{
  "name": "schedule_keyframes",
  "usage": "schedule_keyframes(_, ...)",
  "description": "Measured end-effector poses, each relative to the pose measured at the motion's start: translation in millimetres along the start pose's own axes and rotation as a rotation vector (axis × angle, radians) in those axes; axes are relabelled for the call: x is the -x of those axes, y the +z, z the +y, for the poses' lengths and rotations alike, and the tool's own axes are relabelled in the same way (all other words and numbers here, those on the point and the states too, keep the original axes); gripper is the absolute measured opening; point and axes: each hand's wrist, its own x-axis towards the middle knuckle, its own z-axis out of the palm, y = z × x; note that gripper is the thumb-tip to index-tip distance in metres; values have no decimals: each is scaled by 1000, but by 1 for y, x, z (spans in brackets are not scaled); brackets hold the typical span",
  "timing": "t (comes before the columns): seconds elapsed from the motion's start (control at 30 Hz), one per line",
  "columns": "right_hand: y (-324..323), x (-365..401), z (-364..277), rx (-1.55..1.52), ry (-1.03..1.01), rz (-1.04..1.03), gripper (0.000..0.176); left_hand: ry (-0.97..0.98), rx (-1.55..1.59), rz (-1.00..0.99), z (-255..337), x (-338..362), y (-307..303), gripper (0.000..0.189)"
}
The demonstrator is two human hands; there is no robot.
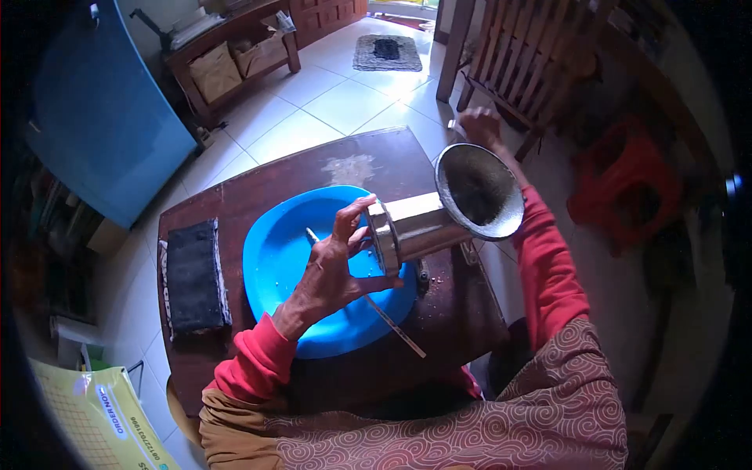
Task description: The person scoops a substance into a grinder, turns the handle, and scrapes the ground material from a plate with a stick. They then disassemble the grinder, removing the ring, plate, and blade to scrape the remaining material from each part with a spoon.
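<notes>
A metal meat grinder [419, 223] with a wide round hopper [479, 192] stands at the right side of the table. My left hand [333, 262] grips the ring [382, 239] at its front end, thumb below and fingers above. Beyond the hopper, my right hand [479, 125] is closed round what looks like the crank handle [454, 125], mostly hidden by the fingers. Under the grinder's front end sits a blue plastic basin [270, 235] with small pale bits in it. A thin stick-like tool [395, 327] lies across the basin, its middle hidden by my left hand.
A folded dark cloth [194, 276] lies at the left of the wooden table [235, 184]. Crumbs [439, 280] are scattered near the grinder's base. A wooden chair [521, 55] and a red stool [627, 188] stand to the right, a yellow printed bag [102, 415] at lower left.
</notes>
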Motion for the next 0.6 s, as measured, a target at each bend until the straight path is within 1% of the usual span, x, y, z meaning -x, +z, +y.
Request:
schedule_keyframes(0.1,25,97,-22,-99,-13,-127,10,22,-14,6,0,-1,1,91)
schedule_keyframes(0.17,21,180,-30,-155,6,-247,12,45,-22,19,1,0,0,92)
schedule_keyframes(0.2,8,217,-32,-187,19,-310,13,55,-25,23,2,-1,0,92)
schedule_keyframes(0.27,-48,265,-36,-251,17,-412,17,55,-4,25,1,0,0,92)
schedule_keyframes(0.3,-86,275,-36,-306,-4,-382,19,52,15,24,1,1,0,92)
schedule_keyframes(0.33,-127,277,-33,-382,-39,-298,20,51,33,17,0,1,0,92)
schedule_keyframes(0.4,-201,260,-18,-467,-59,-204,20,45,49,22,-2,1,0,92)
schedule_keyframes(0.47,-247,233,-2,-413,-18,68,27,53,9,27,0,2,-1,91)
schedule_keyframes(0.5,-260,220,22,-162,-192,37,27,50,20,22,1,2,-1,91)
schedule_keyframes(0.53,-255,207,39,78,-223,187,24,47,32,21,1,2,-1,91)
schedule_keyframes(0.57,-252,177,42,390,-213,415,23,40,42,27,1,2,-1,91)
schedule_keyframes(0.6,-241,151,60,607,-259,601,19,49,56,31,1,3,0,91)
